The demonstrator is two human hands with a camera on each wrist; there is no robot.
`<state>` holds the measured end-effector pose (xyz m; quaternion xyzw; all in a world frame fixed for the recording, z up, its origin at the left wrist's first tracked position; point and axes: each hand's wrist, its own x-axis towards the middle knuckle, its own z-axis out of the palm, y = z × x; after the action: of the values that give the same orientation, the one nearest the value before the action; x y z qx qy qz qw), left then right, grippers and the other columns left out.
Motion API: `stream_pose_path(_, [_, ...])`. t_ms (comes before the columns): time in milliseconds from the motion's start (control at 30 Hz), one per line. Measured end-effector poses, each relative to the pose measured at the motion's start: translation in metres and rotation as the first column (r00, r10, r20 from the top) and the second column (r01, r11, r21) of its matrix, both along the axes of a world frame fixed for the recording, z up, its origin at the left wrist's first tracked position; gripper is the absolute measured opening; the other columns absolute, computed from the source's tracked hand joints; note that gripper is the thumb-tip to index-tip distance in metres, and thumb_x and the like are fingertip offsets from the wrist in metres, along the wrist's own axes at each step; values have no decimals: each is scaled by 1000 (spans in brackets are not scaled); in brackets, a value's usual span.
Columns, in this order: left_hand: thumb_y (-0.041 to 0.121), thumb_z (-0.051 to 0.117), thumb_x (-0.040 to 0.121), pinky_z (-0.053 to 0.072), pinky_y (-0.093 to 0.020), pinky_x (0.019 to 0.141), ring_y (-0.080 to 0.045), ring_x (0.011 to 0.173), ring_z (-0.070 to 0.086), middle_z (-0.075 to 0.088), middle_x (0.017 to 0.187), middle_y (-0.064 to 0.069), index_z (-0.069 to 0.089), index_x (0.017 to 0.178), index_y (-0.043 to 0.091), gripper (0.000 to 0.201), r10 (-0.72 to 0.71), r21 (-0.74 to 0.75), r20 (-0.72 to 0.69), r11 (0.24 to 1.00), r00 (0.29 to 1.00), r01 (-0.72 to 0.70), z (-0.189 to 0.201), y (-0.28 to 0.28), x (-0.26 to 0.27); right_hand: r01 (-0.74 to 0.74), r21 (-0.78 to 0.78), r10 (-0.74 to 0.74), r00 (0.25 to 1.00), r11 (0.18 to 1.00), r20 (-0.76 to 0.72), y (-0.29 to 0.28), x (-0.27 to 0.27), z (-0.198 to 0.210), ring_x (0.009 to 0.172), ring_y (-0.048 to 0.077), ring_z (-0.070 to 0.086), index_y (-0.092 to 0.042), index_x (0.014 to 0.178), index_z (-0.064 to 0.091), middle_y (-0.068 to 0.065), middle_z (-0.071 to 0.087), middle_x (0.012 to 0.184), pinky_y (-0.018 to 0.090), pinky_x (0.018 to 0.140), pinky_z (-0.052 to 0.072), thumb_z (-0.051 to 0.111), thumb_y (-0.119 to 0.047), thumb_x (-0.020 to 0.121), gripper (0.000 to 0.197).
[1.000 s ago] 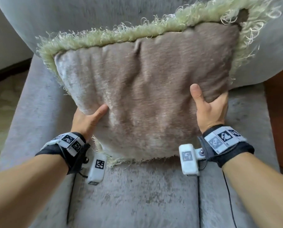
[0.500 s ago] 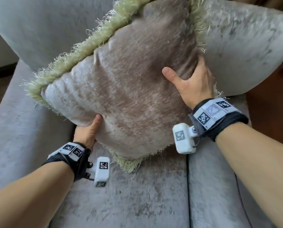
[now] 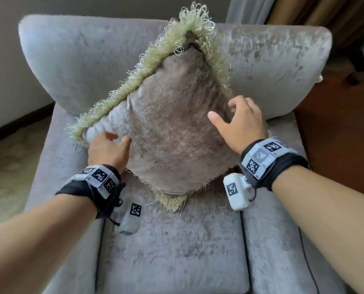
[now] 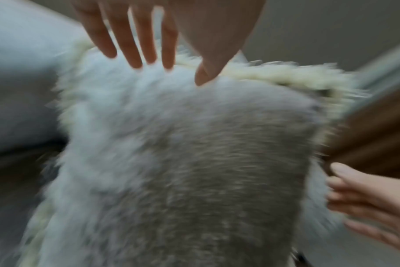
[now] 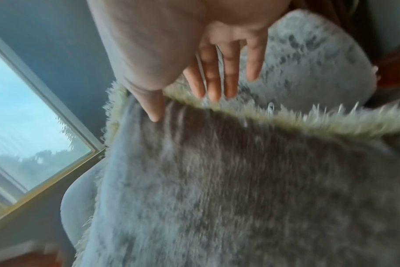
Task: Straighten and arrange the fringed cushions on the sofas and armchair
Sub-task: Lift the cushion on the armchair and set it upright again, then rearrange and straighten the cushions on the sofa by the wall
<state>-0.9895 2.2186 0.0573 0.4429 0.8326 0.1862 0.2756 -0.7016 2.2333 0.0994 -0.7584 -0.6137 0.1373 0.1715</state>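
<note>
Grey velvet armchair [image 3: 75, 66], wide backrest above, seat below, seam lines running toward the viewer. Bare seat plush in front of the cushion and to either side; a dark wooden surface [image 3: 335, 124] just beside the chair on the right, pale floor [image 3: 5, 166] on the left.

Fringed cushion [image 3: 172, 128] propped on the seat against the backrest, stood on one corner as a diamond: top corner high against the backrest, bottom corner on the seat near the middle seam, long diagonal running up and down. Green-yellow fringe [image 3: 132, 81] along its edges.

Left hand [image 3: 108, 149] at the cushion's left corner, fingers [image 4: 135, 47] straight and slightly spread, laid on the plush, gripping nothing. Right hand [image 3: 240, 122] over the upper right edge, fingers [image 5: 228, 75] straight and close together, thumb on the face; from the head view, contact or a slight hover cannot be told.

Both hands about equally near, one at each side corner, cushion lying between and beyond the fingertips. Likely step: settling or patting the diamond pose. Room to nudge either way along the backrest; main risk, toppling forward off its point.
</note>
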Motion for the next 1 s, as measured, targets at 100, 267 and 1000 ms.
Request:
stream_pose_path(100, [50,56,90,51,-42,100,-24,109,66,71,119,2,71,115,23,39,-343,1,-112,939,933,345,59,3,28,-72,-175,95,987,982,127,-25,7,44,111,31,56,-17,117,56,6,61,118,43,94,47,52,-69,85,61])
stream_pose_path(267, [49,59,93,57,-41,92,-19,96,69,72,108,7,65,108,32,24,-764,-31,-194,632,616,774,156,-2,91,-26,-312,103,967,950,232,-77,35,133,100,35,62,-20,109,58,9,66,107,40,82,50,53,-64,85,50])
stream_pose_path(1000, [49,59,95,49,-39,102,-10,112,64,72,114,19,59,129,35,37,-480,-172,-384,-802,-788,572,419,-413,491,782,-317,-706,622,537,339,-657,204,379,95,26,59,-13,112,65,8,66,104,43,86,53,56,-57,88,50])
